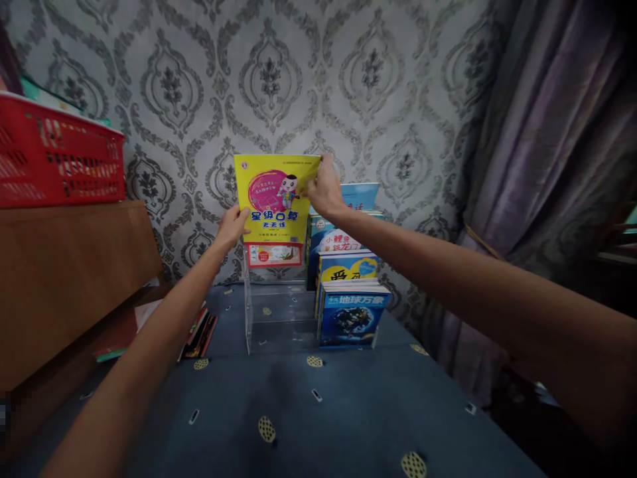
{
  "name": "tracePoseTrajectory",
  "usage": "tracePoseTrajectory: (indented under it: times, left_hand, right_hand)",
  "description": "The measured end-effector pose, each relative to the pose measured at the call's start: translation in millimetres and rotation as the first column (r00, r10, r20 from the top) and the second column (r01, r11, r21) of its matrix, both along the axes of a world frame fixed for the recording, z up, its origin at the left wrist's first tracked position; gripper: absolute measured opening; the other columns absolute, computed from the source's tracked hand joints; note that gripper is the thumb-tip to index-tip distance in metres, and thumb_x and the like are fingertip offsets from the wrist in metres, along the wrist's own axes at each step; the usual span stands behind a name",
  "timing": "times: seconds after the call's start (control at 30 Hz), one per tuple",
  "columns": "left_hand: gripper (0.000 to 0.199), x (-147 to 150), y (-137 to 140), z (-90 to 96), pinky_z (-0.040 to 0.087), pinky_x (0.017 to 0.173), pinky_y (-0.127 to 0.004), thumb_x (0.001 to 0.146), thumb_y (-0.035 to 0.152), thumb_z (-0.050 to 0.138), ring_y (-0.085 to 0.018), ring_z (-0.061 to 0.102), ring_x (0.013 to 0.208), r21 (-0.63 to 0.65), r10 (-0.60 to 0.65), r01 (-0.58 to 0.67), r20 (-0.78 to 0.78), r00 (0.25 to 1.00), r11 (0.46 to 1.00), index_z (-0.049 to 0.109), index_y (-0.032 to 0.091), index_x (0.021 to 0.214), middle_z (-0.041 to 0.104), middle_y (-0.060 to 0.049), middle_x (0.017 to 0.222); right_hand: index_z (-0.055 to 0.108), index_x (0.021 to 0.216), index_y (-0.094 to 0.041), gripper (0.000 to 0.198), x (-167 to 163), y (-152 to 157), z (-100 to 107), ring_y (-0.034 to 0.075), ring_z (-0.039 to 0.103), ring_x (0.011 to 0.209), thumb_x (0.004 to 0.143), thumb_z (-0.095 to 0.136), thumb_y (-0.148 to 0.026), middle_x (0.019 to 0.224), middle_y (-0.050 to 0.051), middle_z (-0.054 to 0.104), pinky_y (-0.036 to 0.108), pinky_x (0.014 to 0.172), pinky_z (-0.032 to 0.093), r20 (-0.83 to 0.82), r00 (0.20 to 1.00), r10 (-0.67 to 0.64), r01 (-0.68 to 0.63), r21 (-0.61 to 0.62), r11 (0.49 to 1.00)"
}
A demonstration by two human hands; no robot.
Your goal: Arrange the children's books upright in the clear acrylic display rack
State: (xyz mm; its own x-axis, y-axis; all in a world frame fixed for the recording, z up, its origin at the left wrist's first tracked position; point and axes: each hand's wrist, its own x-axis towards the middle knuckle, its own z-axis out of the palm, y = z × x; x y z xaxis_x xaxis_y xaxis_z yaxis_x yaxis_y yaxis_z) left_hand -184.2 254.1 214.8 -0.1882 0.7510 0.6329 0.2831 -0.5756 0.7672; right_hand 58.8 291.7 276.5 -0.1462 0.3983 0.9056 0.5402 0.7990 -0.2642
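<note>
A yellow workbook (pixel 271 199) with a pink circle and a cartoon child on its cover is held upright between my two hands. My left hand (pixel 232 228) grips its lower left edge, the thumb on the front. At the upper right edge, my right hand (pixel 326 189) is closed on the cover. Behind and below the workbook shows a red-bordered book (pixel 275 255) at the back of a clear tiered book rack (pixel 247 318). The rack's right side carries several books, among them a blue book with a globe (pixel 354 322) in front and a yellow-and-blue book (pixel 343 267) behind it.
On the left, a red plastic basket (pixel 94 162) sits on a wooden cabinet (pixel 84 279). Several books (pixel 202 335) lie beside the rack on the dark blue tablecloth (pixel 298 411). A grey curtain (pixel 507 199) hangs at the right, and patterned wallpaper covers the back wall.
</note>
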Motion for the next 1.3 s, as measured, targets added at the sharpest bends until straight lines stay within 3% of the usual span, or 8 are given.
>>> tracePoseTrajectory:
  times: [0.1,0.33,0.67,0.9,1.1,1.3]
  left_hand:
    - [0.020,1.5,2.2,2.7,0.062,0.060,-0.026,0.087,0.035,0.060,-0.013,0.063,0.074,-0.010,0.027,-0.027,-0.007,1.000,1.000,0.061,0.015,0.089,0.063,-0.002,0.084]
    - [0.021,1.2,9.6,3.9,0.062,0.058,-0.024,0.085,0.036,0.059,-0.013,0.061,0.071,-0.006,0.061,-0.061,0.009,0.998,0.998,0.059,0.016,0.084,0.058,0.000,0.076]
    - [0.025,4.5,12.2,-6.3,0.065,0.064,-0.028,0.086,0.041,0.059,-0.012,0.062,0.074,0.078,0.022,-0.028,0.073,0.997,0.997,0.053,0.018,0.080,0.057,0.002,0.076]
    - [0.025,1.4,11.5,-19.5,0.064,0.059,-0.027,0.087,0.041,0.058,-0.014,0.063,0.074,-0.014,0.028,-0.027,0.049,0.998,1.000,0.056,0.017,0.082,0.061,-0.001,0.080]
    - [0.024,0.1,15.5,-20.7,0.059,0.052,-0.021,0.087,0.040,0.057,-0.013,0.061,0.068,-0.020,0.069,-0.069,-0.009,0.998,0.997,0.057,0.017,0.080,0.061,-0.001,0.077]
    - [0.025,-0.9,24.0,-22.7,0.055,0.047,-0.019,0.089,0.040,0.052,-0.014,0.061,0.067,-0.035,0.126,-0.128,-0.065,0.990,0.991,0.058,0.017,0.082,0.063,-0.002,0.078]
  right_hand:
    - [0.031,0.143,-0.027,0.048,-0.5,-9.4,7.2,0.032,0.064,0.107,0.097,0.043,-0.035,0.119,0.012,0.064,0.048,0.090,0.054,-0.035,0.996,-0.080,0.081,0.013,0.997]
    - [0.042,0.139,-0.025,0.041,0.6,-22.6,25.5,0.032,0.063,0.104,0.100,0.038,-0.036,0.114,0.011,0.066,0.045,0.090,0.052,0.112,0.963,-0.246,0.244,0.037,0.969]
    - [0.043,0.139,-0.020,0.046,-4.6,-48.3,28.3,0.030,0.060,0.106,0.094,0.034,-0.015,0.121,0.013,0.065,0.040,0.088,0.047,0.166,0.911,-0.377,0.366,0.092,0.926]
    - [0.050,0.131,-0.019,0.037,-8.2,-38.7,19.0,0.028,0.060,0.104,0.099,0.032,-0.022,0.117,0.013,0.064,0.039,0.087,0.046,0.188,0.924,-0.332,0.325,0.070,0.943]
    - [0.050,0.131,-0.019,0.037,0.2,-21.3,19.6,0.032,0.058,0.107,0.100,0.038,-0.035,0.118,0.016,0.063,0.043,0.089,0.046,0.214,0.911,-0.352,0.341,0.087,0.936]
    - [0.056,0.125,-0.018,0.035,2.8,-10.2,23.6,0.033,0.058,0.111,0.101,0.033,-0.032,0.122,0.016,0.061,0.047,0.093,0.047,0.232,0.904,-0.358,0.343,0.104,0.934]
